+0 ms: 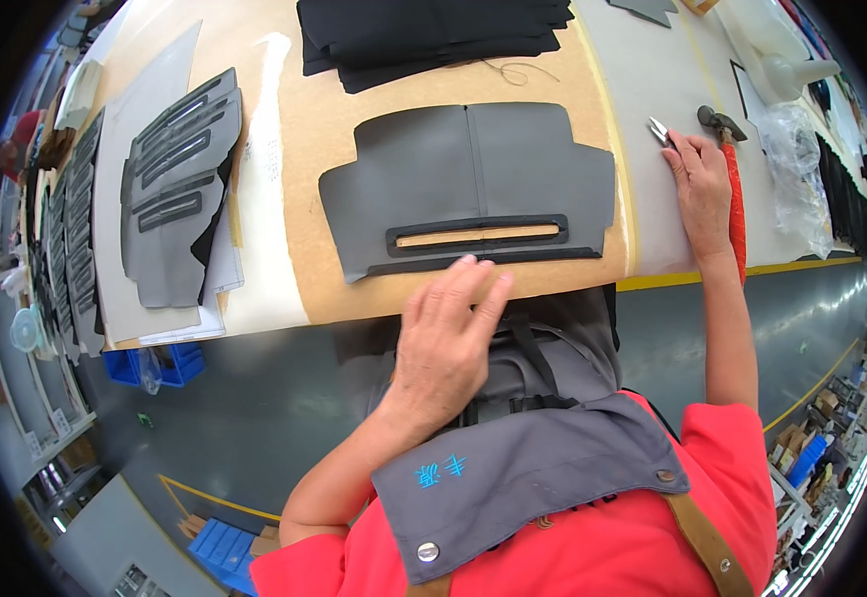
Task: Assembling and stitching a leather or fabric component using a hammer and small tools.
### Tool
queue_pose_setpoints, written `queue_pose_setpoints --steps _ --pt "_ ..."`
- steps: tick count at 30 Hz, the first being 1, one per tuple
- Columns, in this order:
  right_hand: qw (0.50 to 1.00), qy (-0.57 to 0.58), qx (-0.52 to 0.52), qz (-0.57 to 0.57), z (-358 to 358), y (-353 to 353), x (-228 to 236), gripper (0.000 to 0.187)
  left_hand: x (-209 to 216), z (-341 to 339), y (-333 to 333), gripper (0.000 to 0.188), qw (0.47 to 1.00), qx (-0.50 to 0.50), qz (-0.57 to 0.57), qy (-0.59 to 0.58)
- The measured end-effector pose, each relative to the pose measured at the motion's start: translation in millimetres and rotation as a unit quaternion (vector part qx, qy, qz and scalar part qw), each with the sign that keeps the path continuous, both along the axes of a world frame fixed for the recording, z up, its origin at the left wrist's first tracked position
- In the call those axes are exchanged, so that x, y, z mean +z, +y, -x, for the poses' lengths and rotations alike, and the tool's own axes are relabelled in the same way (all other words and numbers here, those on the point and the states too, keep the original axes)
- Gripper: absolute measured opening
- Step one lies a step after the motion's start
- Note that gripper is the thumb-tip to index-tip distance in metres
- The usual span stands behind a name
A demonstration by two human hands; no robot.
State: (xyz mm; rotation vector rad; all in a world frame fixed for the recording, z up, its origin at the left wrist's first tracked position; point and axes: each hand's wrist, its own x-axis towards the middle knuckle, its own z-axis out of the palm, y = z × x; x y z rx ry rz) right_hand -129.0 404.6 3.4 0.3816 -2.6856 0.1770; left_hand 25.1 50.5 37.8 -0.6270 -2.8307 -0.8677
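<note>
On the table (pixel 657 229), the gray piece (pixel 413 164) lies long side-to-side, left of the right hand (pixel 702 186) and just past the left hand (pixel 447 333). The left, nearer, looks loose and empty; the right pinches the snips (pixel 660 131).

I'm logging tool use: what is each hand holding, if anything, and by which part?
The right hand holds pointed metal snips by the handle end, blades sticking out; the left hand appears to hold nothing.
</note>
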Motion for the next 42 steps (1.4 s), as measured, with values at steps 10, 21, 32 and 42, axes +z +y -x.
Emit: queue_pose_setpoints --steps 10,21,32,42 --pt "0.897 -0.208 -0.026 0.388 -55 -79 47 0.022 -1 46 -26 0.022 0.992 0.125 0.01 -0.003" --pt "0.89 -0.276 0.076 0.355 -97 -152 39 0.024 -2 51 -27 0.008 0.993 0.109 -0.009 -0.033" --pt "0.938 -0.181 0.118 0.27 -97 -160 28 0.021 -5 47 -26 0.008 0.993 0.117 -0.016 -0.022" --pt "0.936 -0.198 0.112 0.27 -96 -162 31 0.018 -6 47 -25 0.009 0.993 0.118 -0.019 -0.014"
